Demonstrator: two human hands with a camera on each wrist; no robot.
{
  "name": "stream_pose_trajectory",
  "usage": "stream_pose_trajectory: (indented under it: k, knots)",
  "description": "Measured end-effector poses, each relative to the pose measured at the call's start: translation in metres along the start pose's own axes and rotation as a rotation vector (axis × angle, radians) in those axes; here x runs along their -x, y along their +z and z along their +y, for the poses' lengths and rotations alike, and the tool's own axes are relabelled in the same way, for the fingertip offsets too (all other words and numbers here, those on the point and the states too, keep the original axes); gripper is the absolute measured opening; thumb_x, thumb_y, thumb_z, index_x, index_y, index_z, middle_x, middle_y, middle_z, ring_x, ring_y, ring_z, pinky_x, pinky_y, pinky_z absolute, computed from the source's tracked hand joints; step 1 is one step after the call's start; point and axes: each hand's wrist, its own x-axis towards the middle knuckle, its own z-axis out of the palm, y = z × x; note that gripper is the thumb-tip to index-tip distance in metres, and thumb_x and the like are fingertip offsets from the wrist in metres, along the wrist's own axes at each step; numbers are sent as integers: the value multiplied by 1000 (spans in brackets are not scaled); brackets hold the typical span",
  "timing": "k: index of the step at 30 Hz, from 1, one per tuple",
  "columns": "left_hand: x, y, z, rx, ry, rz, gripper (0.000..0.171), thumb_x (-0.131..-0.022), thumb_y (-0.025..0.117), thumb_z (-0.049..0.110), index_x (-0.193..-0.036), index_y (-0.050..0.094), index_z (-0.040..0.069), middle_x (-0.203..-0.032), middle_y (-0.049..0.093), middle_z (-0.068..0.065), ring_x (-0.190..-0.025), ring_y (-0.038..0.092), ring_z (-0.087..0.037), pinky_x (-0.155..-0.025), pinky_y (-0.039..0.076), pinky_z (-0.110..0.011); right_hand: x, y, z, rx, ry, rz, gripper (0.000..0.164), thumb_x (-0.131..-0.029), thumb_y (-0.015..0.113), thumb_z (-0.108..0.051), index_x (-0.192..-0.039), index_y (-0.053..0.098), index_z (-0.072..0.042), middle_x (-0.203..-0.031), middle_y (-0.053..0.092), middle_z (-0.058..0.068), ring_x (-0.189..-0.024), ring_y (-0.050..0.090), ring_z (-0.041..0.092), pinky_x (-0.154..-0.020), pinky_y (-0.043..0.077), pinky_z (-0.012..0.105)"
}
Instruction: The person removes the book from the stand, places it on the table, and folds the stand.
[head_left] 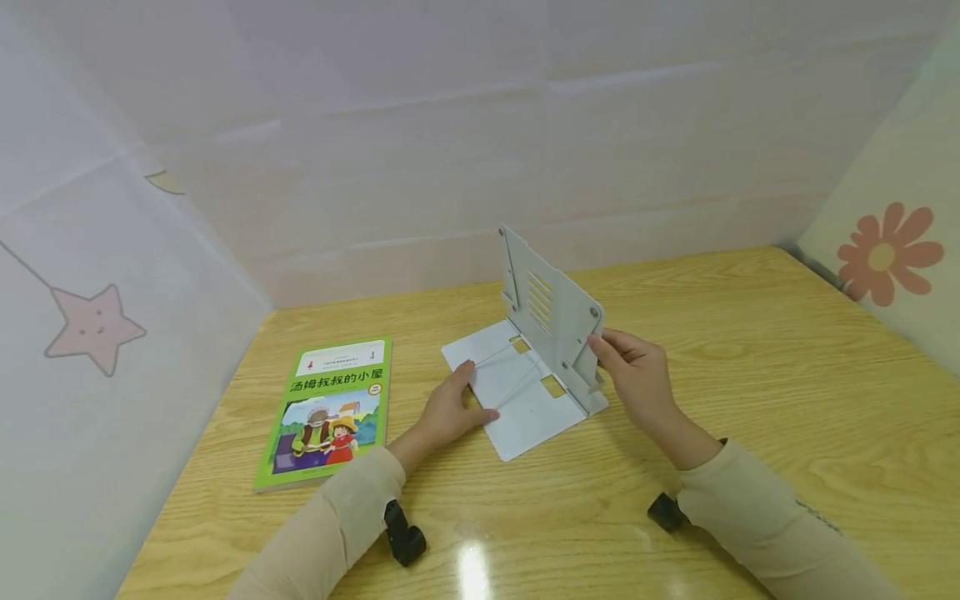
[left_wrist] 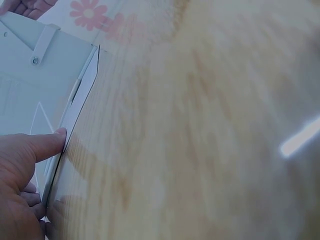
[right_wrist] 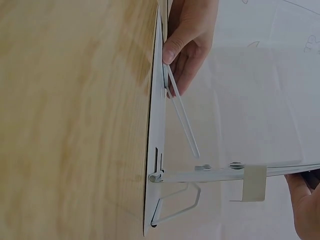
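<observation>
- The stand is set on the counter, to the right of the book, with its base flat and its panel tipped up
- The left edge of the base is held by the left hand, with the fingers bent and the thumb on top
- The side edge of the panel is pinched by the right hand, with the thumb and fingers close together
- The step in hand seems to be the setting of the panel's lean, so the base should be pressed down firmly and the panel turned slowly
- A thin wire is seen sticking up by the left thumb in the right wrist view; whether the panel is touched by its tip cannot be told
- Skin could be nipped near the fold, so fingers are best placed on the outer edges
- The panel should not be let go until its weight is clearly held
</observation>
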Motion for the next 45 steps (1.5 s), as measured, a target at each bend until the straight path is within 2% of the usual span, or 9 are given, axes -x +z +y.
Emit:
stream_pose_trajectory:
  k: [17, 45]
  knots:
    - [-1, 1, -1, 25, 19, 4, 82, -72, 70, 25, -132, 24, -6, -136, 25, -18, -124, 21, -27, -100, 20, -35, 0, 0, 1, -4, 0, 1, 24, -85, 52, -4, -98, 56, 16, -85, 62, -12, -81, 59, 6, -67, 49, 24]
    - [-1, 1, -4, 39, 18, 4, 84, -71, 70, 25, -132, 22, -6, -136, 23, -19, -124, 20, -27, -100, 19, -35, 0, 1, 3, -13, -8, -13, 22, -85, 53, -2, -97, 57, 16, -83, 63, -8, -76, 61, 10, -64, 49, 24]
